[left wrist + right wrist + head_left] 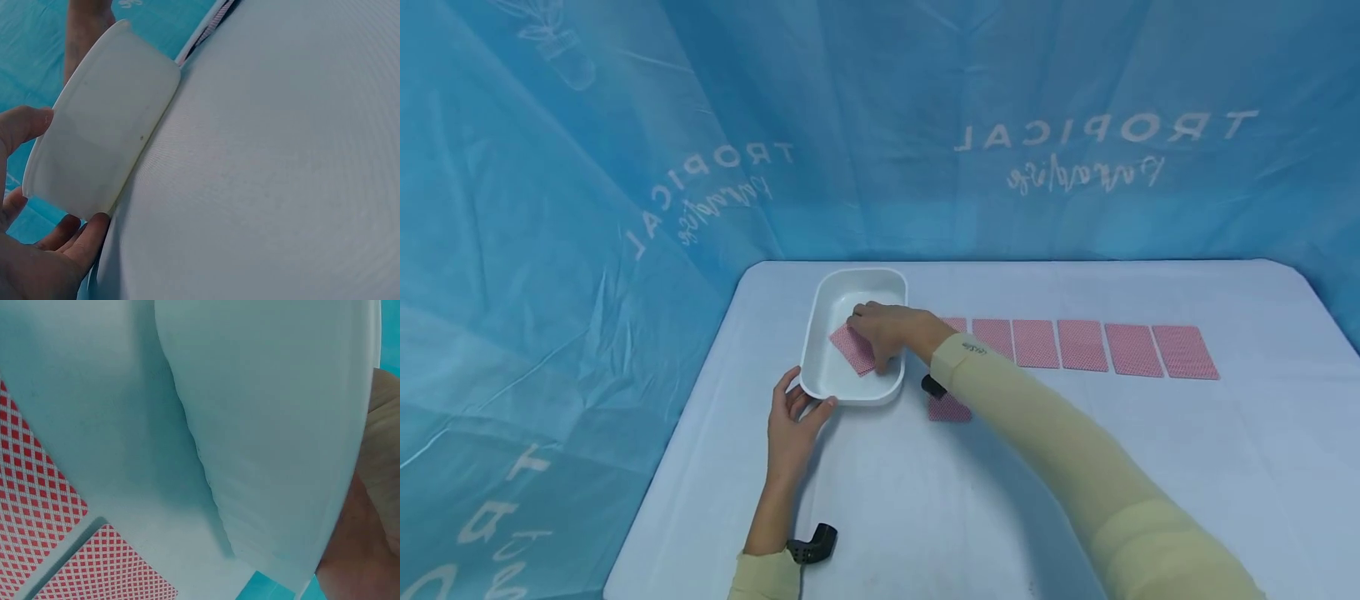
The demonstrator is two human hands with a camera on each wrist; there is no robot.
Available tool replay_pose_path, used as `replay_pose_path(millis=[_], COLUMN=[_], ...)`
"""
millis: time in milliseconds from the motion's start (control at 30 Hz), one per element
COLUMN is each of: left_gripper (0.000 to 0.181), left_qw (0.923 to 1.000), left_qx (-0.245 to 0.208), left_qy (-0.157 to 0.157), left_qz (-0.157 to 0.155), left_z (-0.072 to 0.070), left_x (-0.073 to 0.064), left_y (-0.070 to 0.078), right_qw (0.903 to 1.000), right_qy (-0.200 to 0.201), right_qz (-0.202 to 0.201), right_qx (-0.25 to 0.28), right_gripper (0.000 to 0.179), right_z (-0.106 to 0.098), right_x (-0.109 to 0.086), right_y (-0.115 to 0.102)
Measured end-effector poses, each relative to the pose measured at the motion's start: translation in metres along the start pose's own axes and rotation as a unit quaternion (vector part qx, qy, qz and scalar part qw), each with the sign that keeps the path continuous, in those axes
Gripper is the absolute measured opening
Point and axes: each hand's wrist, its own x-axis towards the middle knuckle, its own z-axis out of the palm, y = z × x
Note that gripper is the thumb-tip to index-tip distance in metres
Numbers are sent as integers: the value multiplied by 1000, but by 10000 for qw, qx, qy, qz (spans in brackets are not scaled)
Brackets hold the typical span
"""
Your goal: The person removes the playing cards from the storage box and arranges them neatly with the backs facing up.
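Six red-backed playing cards (1082,345) lie in a row across the far right half of a white-covered table (887,500), the leftmost partly hidden by the person's right wrist. One nearer card (951,410) shows beside that arm, below the row's left end.

Left of the row sits a white plastic tub (838,379), an oblong with rounded corners. Inside it a red-backed card (850,348) lies at a slant under the right hand (886,327), which reaches in over the right rim with fingers bent; whether they pinch the card I cannot tell, since the hand covers part of it. The left hand (793,425) grips the tub's near left corner, thumb and fingers spread around it.

Both arms wear pale yellow sleeves (1075,442), with a black device (814,544) at each wrist. The tabletop is matte, with rounded far corners and soft shadows under the arms. Blue sheeting (887,233) hangs behind and along the left side, creased, with white lettering (1108,127) reading "Tropical Paradise" in reverse and a faint potted-plant drawing (561,50) at far left.
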Motion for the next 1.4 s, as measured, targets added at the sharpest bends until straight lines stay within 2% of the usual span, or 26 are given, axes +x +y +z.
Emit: replay_pose_path(millis=[300,567,733,867,933,1200,1400], left_gripper=[74,75,75,75,76,78,77], left_qw=[10000,9999,10000,10000,9999,9998,9998], left_qx=[-14,-60,-17,-17,-15,61,74], left_qy=[-35,-98,16,0,-28,128,176], left_qz=[87,68,-56,-81,-98,-109,-10], left_z=[-1,3,2,1,1,-1,3], left_x=[2,3,0,0,1,9,11], left_y=[-2,-2,-1,-2,-4,-33,-34], right_qw=[9999,9997,9992,9991,9991,9981,9975], right_qy=[94,249,359,377,393,571,661], right_qz=[12,-15,-178,-159,-123,-104,-122], right_qx=[-86,-83,46,56,41,216,201], right_gripper=[58,67,68,69,71,74,77], right_z=[1,5,7,7,7,4,-2], right_x=[2,3,3,3,1,-7,-14], right_y=[1,6,4,1,1,-2,-2])
